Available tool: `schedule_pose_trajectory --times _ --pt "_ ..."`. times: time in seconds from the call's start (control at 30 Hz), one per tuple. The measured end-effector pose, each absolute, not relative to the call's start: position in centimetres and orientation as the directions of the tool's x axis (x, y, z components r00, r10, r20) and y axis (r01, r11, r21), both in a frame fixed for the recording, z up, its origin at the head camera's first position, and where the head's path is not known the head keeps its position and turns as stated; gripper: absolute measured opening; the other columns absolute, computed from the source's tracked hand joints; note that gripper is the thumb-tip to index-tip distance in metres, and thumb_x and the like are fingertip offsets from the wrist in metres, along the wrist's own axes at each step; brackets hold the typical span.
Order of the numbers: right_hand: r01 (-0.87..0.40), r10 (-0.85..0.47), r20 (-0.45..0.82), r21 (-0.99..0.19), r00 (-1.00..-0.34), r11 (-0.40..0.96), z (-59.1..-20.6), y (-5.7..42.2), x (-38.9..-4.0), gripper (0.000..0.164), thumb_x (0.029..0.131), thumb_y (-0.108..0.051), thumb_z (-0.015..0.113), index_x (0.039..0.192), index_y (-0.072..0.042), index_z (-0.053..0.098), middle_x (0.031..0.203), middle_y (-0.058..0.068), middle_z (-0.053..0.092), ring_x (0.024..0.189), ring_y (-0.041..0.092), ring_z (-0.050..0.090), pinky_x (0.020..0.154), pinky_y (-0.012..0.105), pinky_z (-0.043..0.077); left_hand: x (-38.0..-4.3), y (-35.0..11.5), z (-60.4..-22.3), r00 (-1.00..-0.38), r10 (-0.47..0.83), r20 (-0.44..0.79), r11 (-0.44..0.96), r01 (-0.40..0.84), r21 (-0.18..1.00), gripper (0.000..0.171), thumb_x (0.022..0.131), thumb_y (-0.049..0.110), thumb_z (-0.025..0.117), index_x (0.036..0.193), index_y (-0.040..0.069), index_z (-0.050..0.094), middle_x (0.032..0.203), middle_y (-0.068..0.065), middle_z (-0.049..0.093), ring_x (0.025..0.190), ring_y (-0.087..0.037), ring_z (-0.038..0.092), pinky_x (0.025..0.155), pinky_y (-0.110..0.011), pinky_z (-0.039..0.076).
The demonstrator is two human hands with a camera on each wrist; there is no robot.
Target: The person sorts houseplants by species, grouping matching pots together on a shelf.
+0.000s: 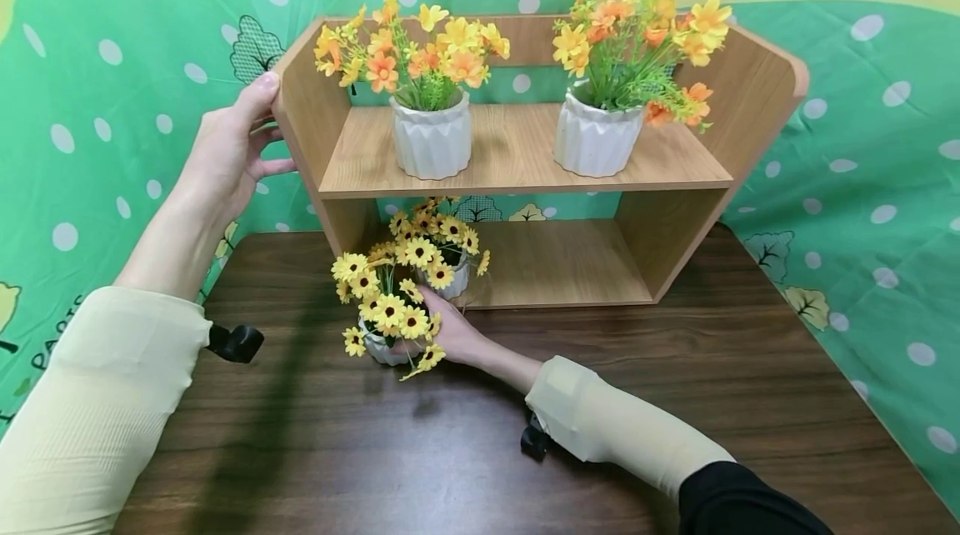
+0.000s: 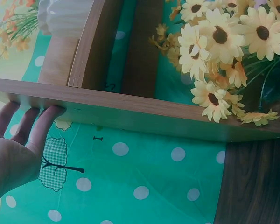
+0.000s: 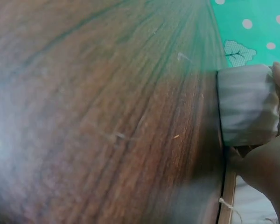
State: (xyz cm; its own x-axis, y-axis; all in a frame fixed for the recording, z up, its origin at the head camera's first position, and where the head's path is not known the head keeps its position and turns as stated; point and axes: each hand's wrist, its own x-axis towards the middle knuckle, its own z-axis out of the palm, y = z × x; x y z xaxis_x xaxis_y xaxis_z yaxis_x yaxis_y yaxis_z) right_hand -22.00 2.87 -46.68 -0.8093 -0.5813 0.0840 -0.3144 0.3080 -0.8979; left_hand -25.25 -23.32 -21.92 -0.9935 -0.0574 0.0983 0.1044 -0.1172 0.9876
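Observation:
My right hand (image 1: 453, 331) grips a white fluted pot (image 3: 247, 107) of yellow daisies with dark centres (image 1: 388, 310), in front of the shelf's lower left. In the right wrist view the pot's base is close to the table, but I cannot tell if it touches. Just behind it, a second pot of yellow daisies (image 1: 450, 277) stands on the lower shelf. My left hand (image 1: 225, 143) touches the left side panel of the two-tier wooden shelf (image 1: 525, 183). In the left wrist view, its extended fingers (image 2: 41, 126) rest against the panel's outer face.
On the upper shelf stand two white pots, the left pot (image 1: 432, 137) and the right pot (image 1: 597, 135), with orange and yellow flowers. The dark wooden table (image 1: 450, 452) extends in front. A green dotted cloth (image 1: 862, 143) hangs behind.

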Motion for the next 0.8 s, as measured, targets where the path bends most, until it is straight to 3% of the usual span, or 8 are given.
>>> schedule_pose_trajectory --times 0.13,0.37,0.5,0.63,0.73,0.8 --pt "-0.324 -0.587 0.096 -0.898 -0.804 0.297 -46.68 2.74 -22.05 0.091 0.082 -0.022 0.087 0.158 -0.016 0.038 0.161 0.008 0.045 0.148 0.029 0.046 0.122 0.049 0.040 -25.21 -23.42 -21.95 -0.993 -0.058 0.101 -0.117 0.107 0.987 0.060 0.093 0.048 0.071 0.144 0.019 0.058 0.143 -0.005 0.051 0.122 -0.023 0.055 0.069 -0.028 0.065" --pt "-0.374 -0.590 0.152 -0.886 -0.793 0.274 -46.70 2.50 -22.12 0.083 0.085 -0.016 0.081 0.155 -0.006 0.040 0.156 0.017 0.049 0.146 0.034 0.047 0.123 0.049 0.038 -25.18 -23.42 -21.98 -0.993 -0.054 0.102 -0.118 0.107 0.987 0.060 0.094 0.048 0.071 0.145 0.019 0.058 0.144 -0.005 0.051 0.123 -0.023 0.054 0.069 -0.027 0.065" --pt "-0.311 -0.560 0.092 -0.899 -0.824 0.309 -46.54 2.66 -21.83 0.084 0.085 -0.008 0.076 0.157 0.003 0.034 0.161 0.023 0.039 0.152 0.039 0.037 0.127 0.052 0.030 -25.23 -23.27 -21.98 -0.994 -0.049 0.098 -0.115 0.103 0.988 0.061 0.094 0.048 0.071 0.145 0.019 0.057 0.144 -0.006 0.051 0.123 -0.023 0.054 0.070 -0.027 0.065" --pt "-0.249 -0.541 0.024 -0.904 -0.840 0.347 -46.29 2.88 -21.59 0.087 0.080 0.012 0.064 0.158 0.007 0.027 0.166 0.027 0.028 0.155 0.043 0.026 0.130 0.055 0.022 -25.24 -23.19 -21.94 -0.994 -0.047 0.099 -0.114 0.104 0.988 0.061 0.094 0.049 0.071 0.145 0.019 0.057 0.145 -0.006 0.050 0.122 -0.023 0.055 0.070 -0.027 0.065" --pt "-0.241 -0.549 0.002 -0.900 -0.836 0.363 -46.06 3.15 -21.59 0.087 0.082 0.012 0.064 0.159 0.005 0.026 0.167 0.025 0.027 0.156 0.042 0.025 0.130 0.054 0.021 -25.23 -23.26 -21.93 -0.994 -0.048 0.099 -0.124 0.104 0.987 0.059 0.094 0.048 0.071 0.144 0.019 0.058 0.145 -0.005 0.050 0.122 -0.023 0.055 0.069 -0.028 0.065" --pt "-0.246 -0.558 -0.007 -0.893 -0.830 0.378 -45.91 3.42 -21.64 0.087 0.085 0.004 0.070 0.160 0.003 0.026 0.167 0.023 0.027 0.157 0.040 0.025 0.130 0.053 0.022 -25.24 -23.31 -21.93 -0.994 -0.048 0.098 -0.128 0.104 0.986 0.059 0.094 0.048 0.071 0.144 0.019 0.059 0.145 -0.005 0.051 0.122 -0.023 0.055 0.069 -0.028 0.065"
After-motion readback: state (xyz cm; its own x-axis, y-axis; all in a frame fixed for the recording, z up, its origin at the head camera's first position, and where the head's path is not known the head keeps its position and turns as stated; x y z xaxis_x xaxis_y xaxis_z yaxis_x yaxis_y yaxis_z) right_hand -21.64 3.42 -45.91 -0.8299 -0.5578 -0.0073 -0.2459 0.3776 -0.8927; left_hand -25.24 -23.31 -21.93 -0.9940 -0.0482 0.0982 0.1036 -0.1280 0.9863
